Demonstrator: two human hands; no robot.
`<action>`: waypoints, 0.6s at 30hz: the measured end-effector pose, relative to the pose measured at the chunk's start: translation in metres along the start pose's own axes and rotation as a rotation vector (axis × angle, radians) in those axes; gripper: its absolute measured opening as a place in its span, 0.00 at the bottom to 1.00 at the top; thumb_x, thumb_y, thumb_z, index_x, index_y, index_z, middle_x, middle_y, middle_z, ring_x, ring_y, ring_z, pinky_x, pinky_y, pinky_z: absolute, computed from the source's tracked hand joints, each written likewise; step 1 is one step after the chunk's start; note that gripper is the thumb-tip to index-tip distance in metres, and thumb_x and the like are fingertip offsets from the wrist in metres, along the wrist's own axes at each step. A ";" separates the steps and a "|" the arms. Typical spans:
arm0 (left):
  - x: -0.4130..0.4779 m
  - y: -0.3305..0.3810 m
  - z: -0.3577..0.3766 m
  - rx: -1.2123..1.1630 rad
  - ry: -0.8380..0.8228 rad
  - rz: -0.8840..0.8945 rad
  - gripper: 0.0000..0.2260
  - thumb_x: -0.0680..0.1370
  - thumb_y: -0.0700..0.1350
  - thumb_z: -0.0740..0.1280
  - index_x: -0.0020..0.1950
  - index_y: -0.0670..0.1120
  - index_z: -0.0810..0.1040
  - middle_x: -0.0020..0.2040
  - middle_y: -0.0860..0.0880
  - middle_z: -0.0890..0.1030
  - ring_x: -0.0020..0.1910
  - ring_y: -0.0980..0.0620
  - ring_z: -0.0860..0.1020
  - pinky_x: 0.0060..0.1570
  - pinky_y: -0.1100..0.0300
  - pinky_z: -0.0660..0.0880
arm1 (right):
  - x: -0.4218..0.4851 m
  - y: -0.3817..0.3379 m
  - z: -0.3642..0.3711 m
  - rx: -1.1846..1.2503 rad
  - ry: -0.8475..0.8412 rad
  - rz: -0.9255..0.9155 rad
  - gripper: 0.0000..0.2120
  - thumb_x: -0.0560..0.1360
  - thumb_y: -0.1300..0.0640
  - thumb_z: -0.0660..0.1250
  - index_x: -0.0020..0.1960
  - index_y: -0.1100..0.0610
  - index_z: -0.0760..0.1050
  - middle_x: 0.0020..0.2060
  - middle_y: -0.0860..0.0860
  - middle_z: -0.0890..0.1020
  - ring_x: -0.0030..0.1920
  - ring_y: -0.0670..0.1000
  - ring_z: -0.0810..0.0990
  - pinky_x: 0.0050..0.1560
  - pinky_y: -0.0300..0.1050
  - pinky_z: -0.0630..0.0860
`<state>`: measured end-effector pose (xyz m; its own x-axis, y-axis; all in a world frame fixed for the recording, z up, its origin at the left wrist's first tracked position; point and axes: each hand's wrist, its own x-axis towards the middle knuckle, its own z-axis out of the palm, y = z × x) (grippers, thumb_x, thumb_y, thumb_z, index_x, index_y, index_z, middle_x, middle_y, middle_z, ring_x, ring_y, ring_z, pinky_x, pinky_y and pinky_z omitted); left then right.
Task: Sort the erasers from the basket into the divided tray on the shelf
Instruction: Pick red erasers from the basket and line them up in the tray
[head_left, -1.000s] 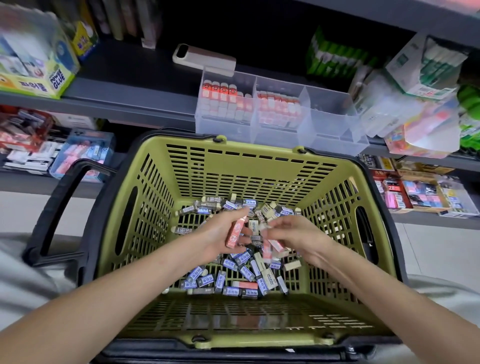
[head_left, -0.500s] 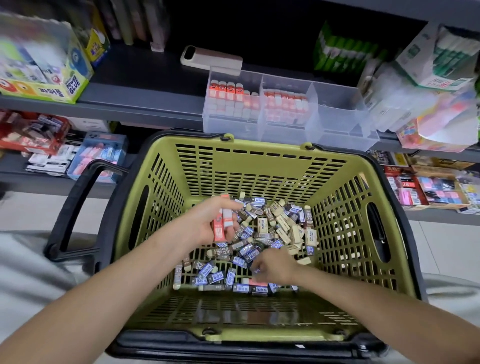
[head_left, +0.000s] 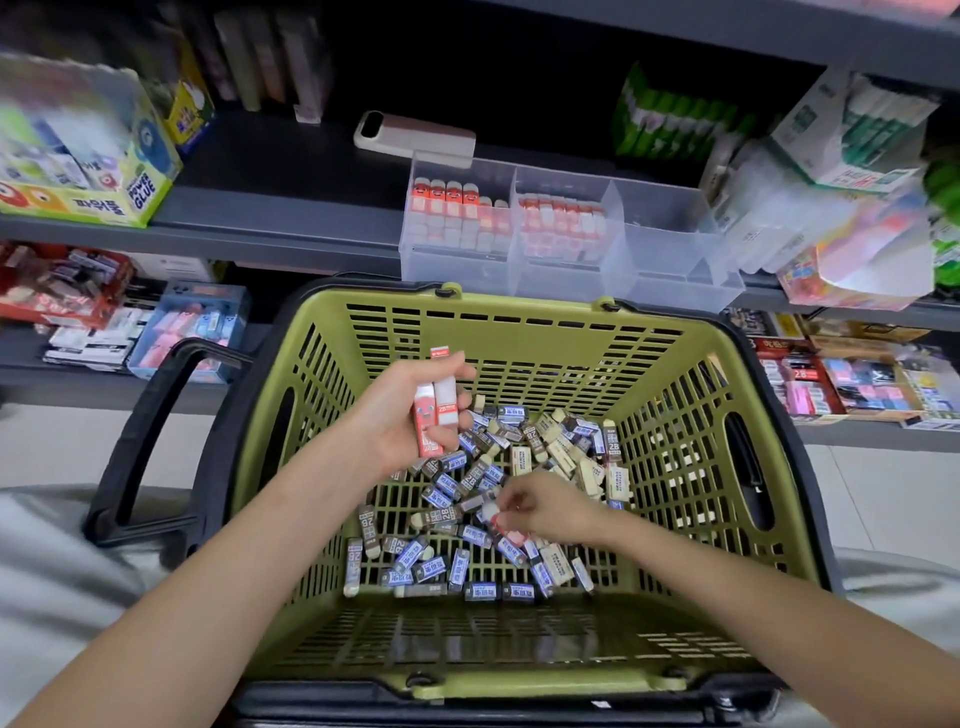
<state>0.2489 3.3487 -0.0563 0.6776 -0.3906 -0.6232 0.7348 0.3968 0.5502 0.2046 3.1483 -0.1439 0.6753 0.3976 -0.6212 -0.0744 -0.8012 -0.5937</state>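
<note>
**Head view: both hands in the basket, each on red erasers**

My left hand (head_left: 410, 415) is curled round a bundle (head_left: 435, 410) of red-and-white erasers. I hold it upright above the far left part of the pile (head_left: 467, 478). My right hand (head_left: 545, 506) is lower, down among the loose pieces on the floor of the basket (head_left: 519, 322). Its fingertips pinch a red eraser (head_left: 506, 527), which is too blurred to read. The pile is mostly blue, brown and cream sleeves, strewn across the middle of the floor. The tray (head_left: 670, 244) stands on the shelf (head_left: 270, 208) just beyond the basket's far rim. Its left and middle compartments hold red-and-white erasers standing on end.
</note>
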 end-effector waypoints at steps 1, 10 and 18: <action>-0.002 0.002 0.002 0.005 -0.020 0.021 0.09 0.72 0.45 0.67 0.47 0.42 0.74 0.30 0.46 0.72 0.25 0.52 0.70 0.18 0.68 0.60 | -0.006 -0.007 -0.013 0.155 0.011 -0.009 0.07 0.76 0.58 0.67 0.50 0.60 0.77 0.41 0.51 0.81 0.38 0.45 0.79 0.42 0.39 0.78; -0.010 0.049 0.011 0.007 -0.015 0.405 0.14 0.69 0.50 0.68 0.48 0.44 0.69 0.28 0.48 0.74 0.23 0.53 0.71 0.15 0.69 0.60 | -0.049 -0.071 -0.120 0.960 0.285 -0.306 0.17 0.67 0.63 0.70 0.55 0.59 0.76 0.39 0.56 0.84 0.38 0.53 0.83 0.38 0.39 0.80; 0.005 0.104 0.012 0.055 0.055 0.616 0.17 0.73 0.57 0.67 0.48 0.44 0.70 0.30 0.49 0.75 0.25 0.54 0.73 0.16 0.66 0.61 | 0.010 -0.136 -0.194 0.825 0.716 -0.355 0.12 0.72 0.69 0.68 0.55 0.63 0.76 0.33 0.52 0.83 0.29 0.47 0.81 0.31 0.37 0.78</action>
<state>0.3289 3.3776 0.0042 0.9761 -0.0593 -0.2092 0.2109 0.4917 0.8448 0.3636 3.1744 0.0304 0.9971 -0.0145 -0.0751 -0.0758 -0.0529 -0.9957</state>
